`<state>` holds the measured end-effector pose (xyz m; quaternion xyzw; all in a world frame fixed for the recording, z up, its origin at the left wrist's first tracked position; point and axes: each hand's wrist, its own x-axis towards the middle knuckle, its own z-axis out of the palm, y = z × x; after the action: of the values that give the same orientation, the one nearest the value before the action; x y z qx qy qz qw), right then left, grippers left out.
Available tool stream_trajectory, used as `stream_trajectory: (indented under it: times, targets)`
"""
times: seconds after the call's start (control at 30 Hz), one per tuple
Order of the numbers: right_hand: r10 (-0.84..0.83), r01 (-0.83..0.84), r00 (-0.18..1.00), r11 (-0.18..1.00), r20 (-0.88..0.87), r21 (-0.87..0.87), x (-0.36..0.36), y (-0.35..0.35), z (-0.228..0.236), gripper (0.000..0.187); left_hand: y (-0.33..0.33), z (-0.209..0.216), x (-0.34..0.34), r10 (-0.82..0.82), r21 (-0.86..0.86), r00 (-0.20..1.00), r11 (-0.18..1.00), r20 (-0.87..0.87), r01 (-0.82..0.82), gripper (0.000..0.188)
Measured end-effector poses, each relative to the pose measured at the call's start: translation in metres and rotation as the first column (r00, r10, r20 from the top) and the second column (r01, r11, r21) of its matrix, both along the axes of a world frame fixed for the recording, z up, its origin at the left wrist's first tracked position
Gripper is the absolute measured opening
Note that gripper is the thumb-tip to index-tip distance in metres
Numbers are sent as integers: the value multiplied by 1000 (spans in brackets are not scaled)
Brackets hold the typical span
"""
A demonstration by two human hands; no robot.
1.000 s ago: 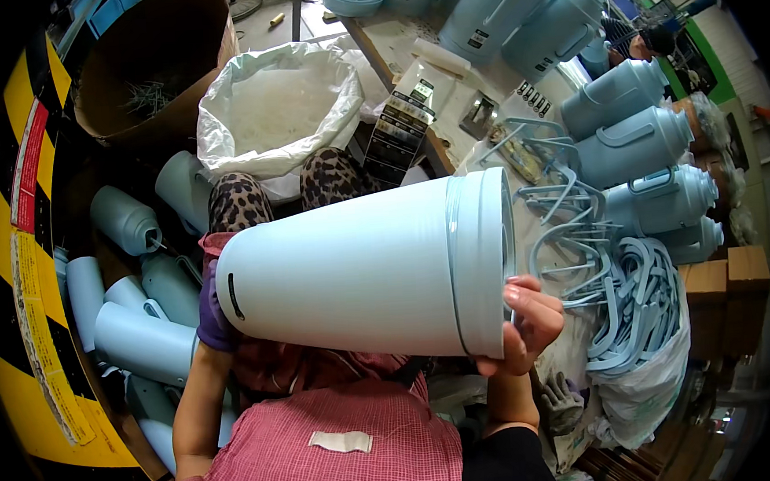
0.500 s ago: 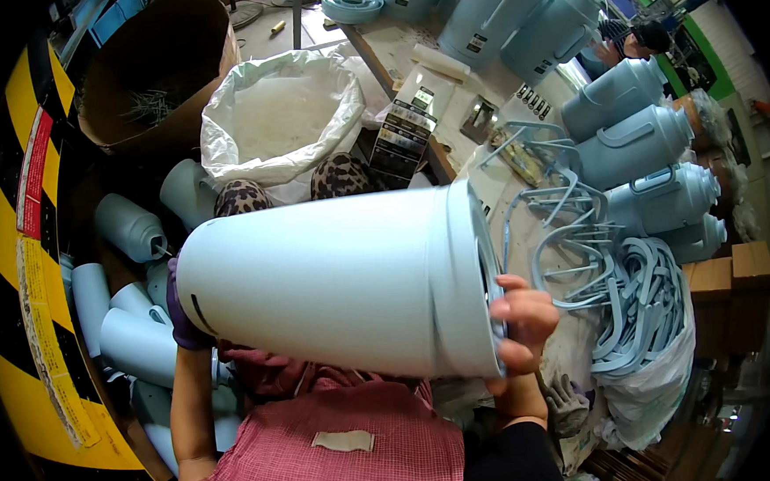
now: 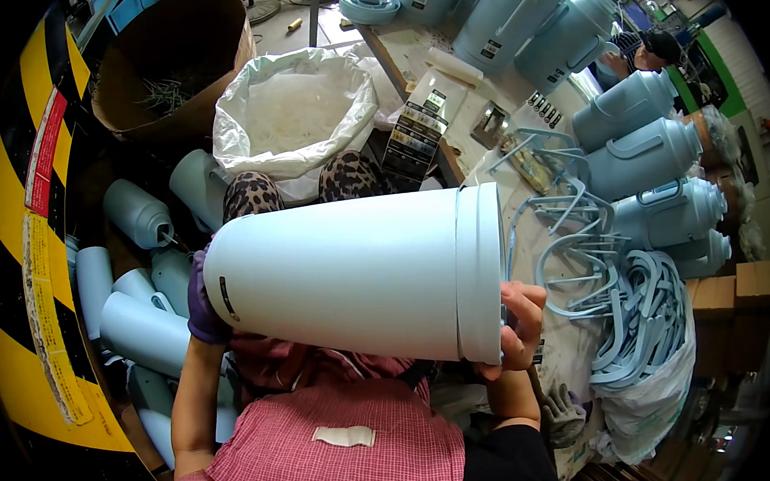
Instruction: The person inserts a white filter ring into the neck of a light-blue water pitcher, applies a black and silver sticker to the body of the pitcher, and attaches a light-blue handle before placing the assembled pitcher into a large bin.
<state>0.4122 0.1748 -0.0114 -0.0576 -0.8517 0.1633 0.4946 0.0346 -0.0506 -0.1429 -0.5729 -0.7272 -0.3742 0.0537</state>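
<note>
A light blue thermos jug shell [image 3: 343,283] lies sideways across my lap, its wide rimmed end to the right. At its narrower left end, my left hand [image 3: 202,305] in a purple glove holds on, most of its fingers hidden behind the shell. My bare right hand [image 3: 521,327] grips the wide end with curled fingers, partly inside or behind the rim, which I cannot tell. A small dark label shows near the shell's left end. Beside my right hand, loose blue handles [image 3: 580,264] lie on the worktable [image 3: 526,232].
Several jug shells [image 3: 144,330] are heaped on the left, by a yellow-black striped post [image 3: 44,288]. Ahead stand a white-lined bin [image 3: 224,127] and a brown drum [image 3: 246,64]. Assembled jugs [image 3: 644,150] and a bag of handles [image 3: 646,401] flank the right; a person [image 3: 642,53] sits beyond.
The shell has shifted slightly right and turned about its length, bringing its label more into sight. My right hand's fingers have moved along the rim. The whole view has shifted a little.
</note>
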Motion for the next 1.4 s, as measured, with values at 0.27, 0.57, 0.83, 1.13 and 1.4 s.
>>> stream_trajectory:
  times: [0.27,0.57,0.83,1.13,1.4]
  targets:
    - [21,-27,985,999,169,32,-2,14,25,57,3,9,0,-169,-60,985,983,46,172,43]
    - [122,-120,980,993,160,-22,16,11,27,59,-3,-6,2,-131,-134,950,975,283,175,53]
    - [-107,81,970,989,-218,-122,-29,25,-42,58,-4,0,-9,63,265,787,922,614,-281,30]
    - [134,-257,963,720,-234,-644,-76,73,-18,111,5,79,-27,72,229,997,971,-17,-67,41]
    - [33,-74,983,972,-183,-222,-31,22,-53,84,-35,11,-55,92,-36,996,995,-10,-92,43]
